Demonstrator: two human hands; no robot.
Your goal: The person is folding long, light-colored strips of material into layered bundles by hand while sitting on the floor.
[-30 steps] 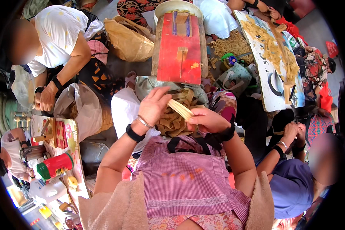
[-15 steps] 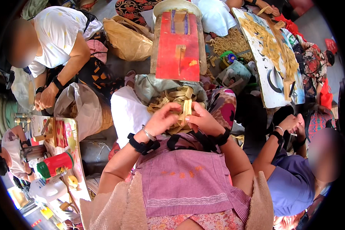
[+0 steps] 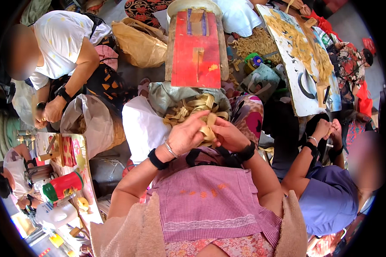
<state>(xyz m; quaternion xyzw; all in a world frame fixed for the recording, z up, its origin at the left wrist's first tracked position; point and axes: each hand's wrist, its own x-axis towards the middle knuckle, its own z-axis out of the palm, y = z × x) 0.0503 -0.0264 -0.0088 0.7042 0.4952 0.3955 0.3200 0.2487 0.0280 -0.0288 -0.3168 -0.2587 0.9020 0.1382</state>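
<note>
Both hands met above the lap, over the pink checked apron (image 3: 210,201). The left hand (image 3: 187,136) curled its fingers (image 3: 200,124) around a pale tan strip (image 3: 208,128), and the right hand (image 3: 228,135) pinched the same strip from the other side. Just beyond the fingertips, a loose heap of tan strips (image 3: 197,108) lay at the near edge of the red wooden board (image 3: 196,49).
</note>
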